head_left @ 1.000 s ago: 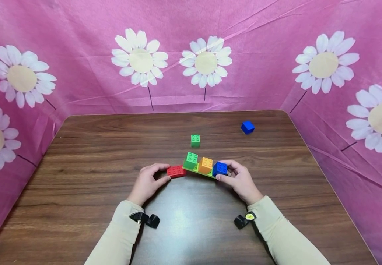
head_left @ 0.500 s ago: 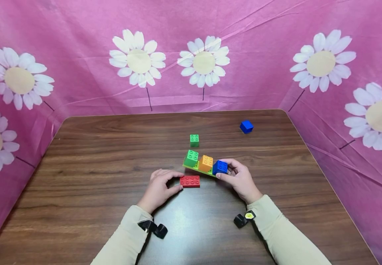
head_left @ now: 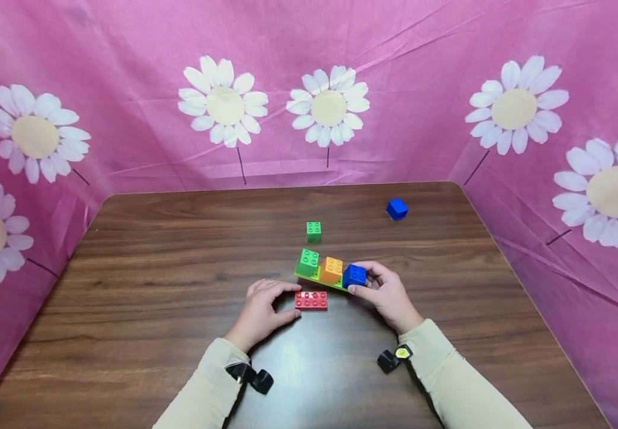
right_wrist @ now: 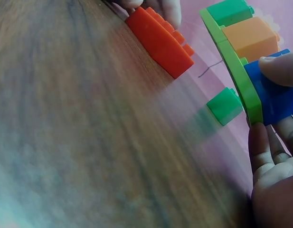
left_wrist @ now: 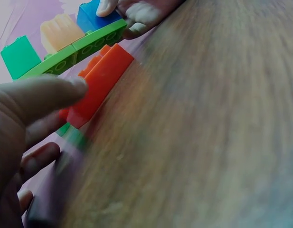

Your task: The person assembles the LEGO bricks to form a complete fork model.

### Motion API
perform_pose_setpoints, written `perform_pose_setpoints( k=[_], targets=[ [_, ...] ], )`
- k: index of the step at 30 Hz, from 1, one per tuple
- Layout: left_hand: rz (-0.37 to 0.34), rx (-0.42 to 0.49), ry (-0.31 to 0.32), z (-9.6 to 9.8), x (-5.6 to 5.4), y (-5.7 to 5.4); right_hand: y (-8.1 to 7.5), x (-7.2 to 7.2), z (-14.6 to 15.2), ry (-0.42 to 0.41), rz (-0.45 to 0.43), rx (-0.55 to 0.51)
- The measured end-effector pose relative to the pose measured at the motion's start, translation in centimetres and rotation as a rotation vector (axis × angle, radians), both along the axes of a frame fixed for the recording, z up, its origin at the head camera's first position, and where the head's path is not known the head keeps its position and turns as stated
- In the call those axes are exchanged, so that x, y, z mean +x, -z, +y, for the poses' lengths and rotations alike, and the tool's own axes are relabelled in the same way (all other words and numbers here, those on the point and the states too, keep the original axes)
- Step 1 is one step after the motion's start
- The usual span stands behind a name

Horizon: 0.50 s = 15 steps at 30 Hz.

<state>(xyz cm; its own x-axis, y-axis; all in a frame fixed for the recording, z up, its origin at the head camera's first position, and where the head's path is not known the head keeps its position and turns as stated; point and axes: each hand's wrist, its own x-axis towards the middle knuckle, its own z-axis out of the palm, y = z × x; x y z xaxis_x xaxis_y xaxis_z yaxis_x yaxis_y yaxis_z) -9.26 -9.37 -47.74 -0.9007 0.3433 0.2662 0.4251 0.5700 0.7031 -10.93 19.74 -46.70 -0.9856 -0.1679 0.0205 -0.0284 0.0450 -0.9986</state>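
My left hand (head_left: 262, 308) pinches the left end of a red brick (head_left: 311, 301) between thumb and fingers. This brick lies studs up on the table, just in front of a lime-green strip (right_wrist: 233, 73). In my right hand (head_left: 391, 295) the strip is held up, tilted, by its right end, where a blue brick (head_left: 354, 275) sits. The thumb is on that blue brick and fingers lie under the strip. An orange brick (head_left: 332, 269) stands mid-strip, and a green brick (head_left: 307, 262) stands at its left end.
Behind the strip, a loose green brick (head_left: 313, 231) stands on the wooden table (head_left: 180, 250). Farther back on the right lies a loose blue brick (head_left: 397, 209). Pink cloth (head_left: 276, 36) with daisies surrounds the back and sides.
My left hand has carried the red brick to the right and toward me, from beside the strip to in front of it. The right hand keeps its hold nearly in place.
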Motion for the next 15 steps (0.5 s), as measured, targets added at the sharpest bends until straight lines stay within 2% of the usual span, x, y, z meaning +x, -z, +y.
perform_pose_setpoints(
  k=[3,8,11,15],
  targets=[
    [-0.048,0.04,-0.013,-0.05,-0.06,0.08,0.0,0.22,-0.09,0.001,0.006,0.014],
    [-0.1,0.132,-0.08,-0.14,-0.17,-0.09,-0.04,0.31,-0.47,-0.026,0.037,0.083],
    [-0.117,0.161,-0.105,-0.22,-0.16,-0.17,-0.05,0.33,-0.66,-0.039,0.054,0.119],
    [-0.104,0.179,-0.094,-0.29,-0.22,-0.06,-0.16,0.5,-0.84,-0.051,0.068,0.123]
  ],
)
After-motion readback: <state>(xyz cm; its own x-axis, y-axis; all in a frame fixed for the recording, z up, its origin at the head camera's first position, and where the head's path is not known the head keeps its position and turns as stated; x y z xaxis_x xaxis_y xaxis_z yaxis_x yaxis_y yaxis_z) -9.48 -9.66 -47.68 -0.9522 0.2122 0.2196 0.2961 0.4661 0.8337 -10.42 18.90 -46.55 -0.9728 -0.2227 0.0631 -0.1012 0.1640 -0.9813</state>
